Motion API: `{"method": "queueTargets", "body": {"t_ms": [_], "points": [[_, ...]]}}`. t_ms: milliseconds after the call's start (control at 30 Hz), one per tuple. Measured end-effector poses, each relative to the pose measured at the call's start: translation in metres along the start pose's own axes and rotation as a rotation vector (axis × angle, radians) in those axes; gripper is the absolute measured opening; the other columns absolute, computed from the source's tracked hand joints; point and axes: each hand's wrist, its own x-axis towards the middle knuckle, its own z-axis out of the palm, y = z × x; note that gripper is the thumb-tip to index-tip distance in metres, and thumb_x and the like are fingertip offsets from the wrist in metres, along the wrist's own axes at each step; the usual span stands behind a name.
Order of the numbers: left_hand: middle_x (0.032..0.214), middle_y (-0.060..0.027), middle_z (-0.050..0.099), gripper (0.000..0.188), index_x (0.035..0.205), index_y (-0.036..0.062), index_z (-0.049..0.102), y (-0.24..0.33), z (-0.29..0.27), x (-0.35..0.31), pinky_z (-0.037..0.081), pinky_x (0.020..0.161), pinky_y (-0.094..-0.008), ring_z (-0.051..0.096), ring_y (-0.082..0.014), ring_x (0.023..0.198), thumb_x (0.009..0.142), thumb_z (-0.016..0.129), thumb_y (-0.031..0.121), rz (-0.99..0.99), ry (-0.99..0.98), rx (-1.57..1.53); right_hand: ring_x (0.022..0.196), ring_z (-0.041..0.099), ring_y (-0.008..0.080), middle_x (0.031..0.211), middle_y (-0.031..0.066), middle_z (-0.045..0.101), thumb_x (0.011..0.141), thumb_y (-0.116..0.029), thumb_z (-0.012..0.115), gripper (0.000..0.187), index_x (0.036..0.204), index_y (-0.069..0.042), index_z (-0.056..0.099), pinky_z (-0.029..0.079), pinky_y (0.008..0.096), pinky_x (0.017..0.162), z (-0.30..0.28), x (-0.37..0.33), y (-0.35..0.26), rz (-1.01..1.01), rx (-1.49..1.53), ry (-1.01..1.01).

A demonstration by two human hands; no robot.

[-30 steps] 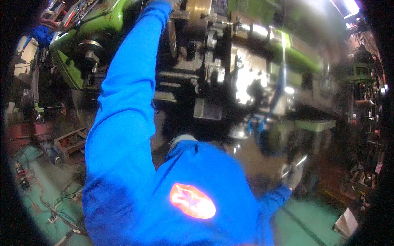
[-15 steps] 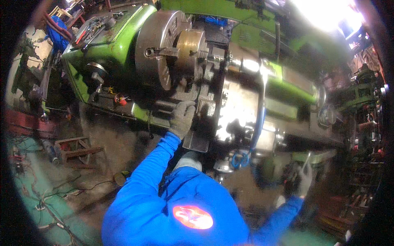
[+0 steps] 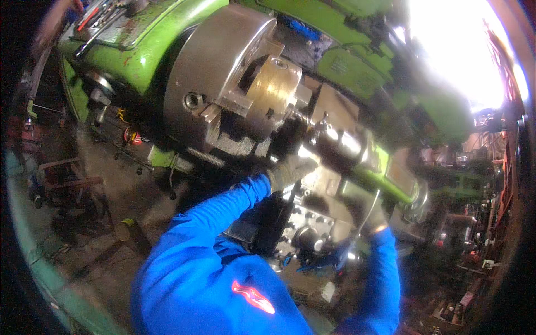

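Note:
A green lathe [image 3: 151,53] fills the upper half of the view. Its large steel chuck [image 3: 204,95] grips a short brass cylinder [image 3: 273,86]. My left hand [image 3: 290,170], in a grey glove with a blue sleeve, lies on the dark tool post and carriage just right of the chuck jaws; its fingers curl over the metal, and I cannot tell if they grip anything. My right hand [image 3: 368,215], also gloved, is lower right at the carriage front, closed around a thin shiny metal lever [image 3: 371,204]. The grey apron [image 3: 304,226] with its knobs sits between my arms.
Hand tools lie on top of the headstock [image 3: 95,17] at the upper left. A rusty metal stand [image 3: 64,178] and cables sit on the dirty floor at left. Strong glare [image 3: 458,50] washes out the upper right. Cluttered racks stand at the far right [image 3: 480,223].
The view has come much closer to the chuck and carriage. My left hand has moved down from high on the machine to the tool post. My right hand stays at the lever by the carriage.

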Motion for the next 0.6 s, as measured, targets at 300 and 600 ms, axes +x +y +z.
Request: {"method": "queueTargets", "body": {"t_ms": [300,600], "points": [[0.123,-0.0179,0.07,0.033,0.127,0.0027,0.067,-0.015,-0.027,0.032,0.052,0.099,-0.0387,0.065,-0.0289,0.115,0.103,0.062,0.025,0.061,0.112,-0.121,0.101,0.066,0.0414,0.11,0.0189,0.069,0.091,-0.008,0.058,0.043,0.131,-0.022,0.068,0.054,0.0502,0.084,0.011,0.103,-0.059,-0.117,-0.101,0.105],[0.109,-0.0176,0.067,0.02,0.115,0.0045,0.068,-0.034,-0.034,0.074,0.051,0.088,-0.0432,0.065,-0.0302,0.098,0.1,0.059,0.013,0.208,0.407,0.138,0.076,0.068,0.0165,0.093,0.0084,0.073,0.099,-0.01,0.054,0.024,0.115,-0.001,0.071,0.057,0.0328,0.071,0.093,0.15,-0.057,0.226,1.207,-0.178]]}}
